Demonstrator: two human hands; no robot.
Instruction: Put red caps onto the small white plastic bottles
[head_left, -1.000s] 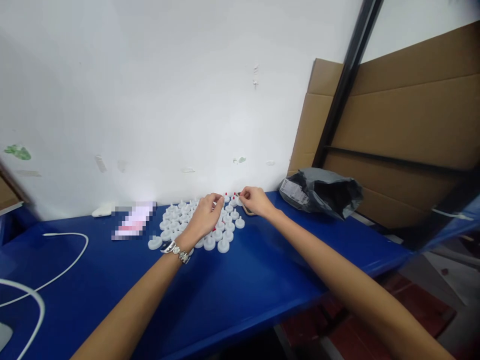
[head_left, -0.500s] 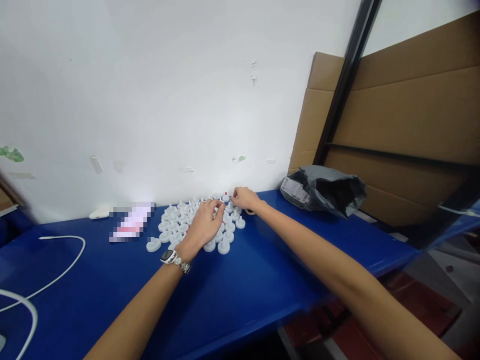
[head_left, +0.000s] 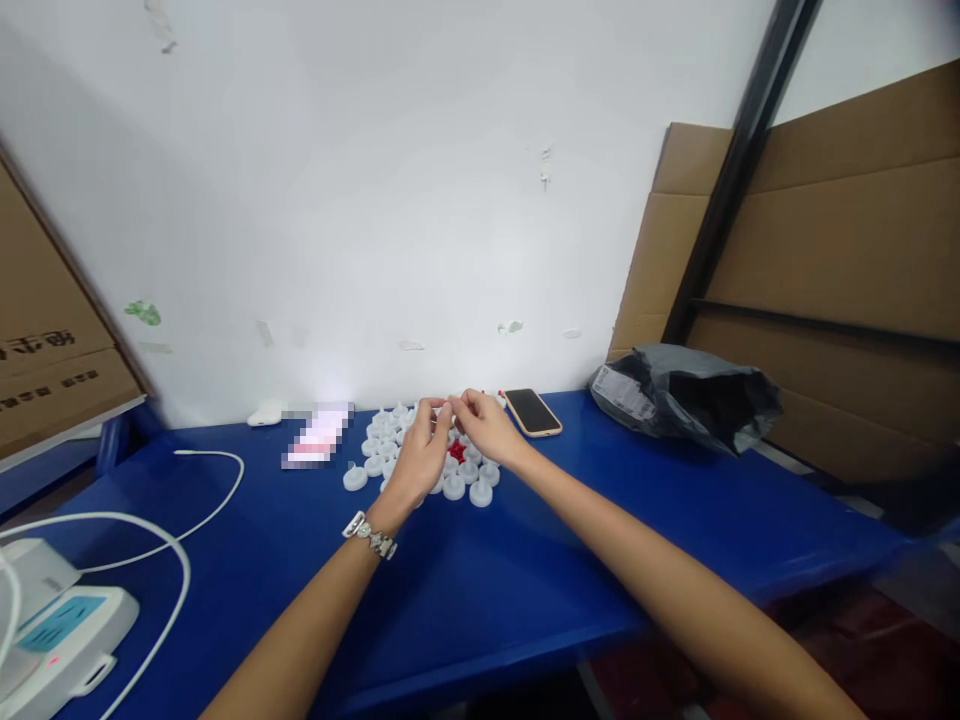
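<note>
My left hand (head_left: 420,455), with a watch (head_left: 370,536) and a metal band at its wrist, is over a cluster of white caps with pointed nozzles (head_left: 481,493). Its thumb and forefinger are pinched together. My right hand (head_left: 486,428) meets it fingertip to fingertip, also in a pinch; whatever lies between the fingers is too small and hidden to make out. Beneath the hands, a little heap of small red pieces (head_left: 457,452) rests among the white caps. One white cap (head_left: 355,478) stands slightly apart at the left of the cluster.
A phone (head_left: 532,412) lies right of the caps on the blue table (head_left: 480,590). Further right is a grey plastic bag (head_left: 690,395) with its mouth open. A blurred-out item (head_left: 321,437), a white cable (head_left: 217,510) and a power strip (head_left: 71,640) occupy the left side.
My right hand has come left and nearer to meet my left hand at the fingertips. The phone and red heap have come into sight, and the view has swung left.
</note>
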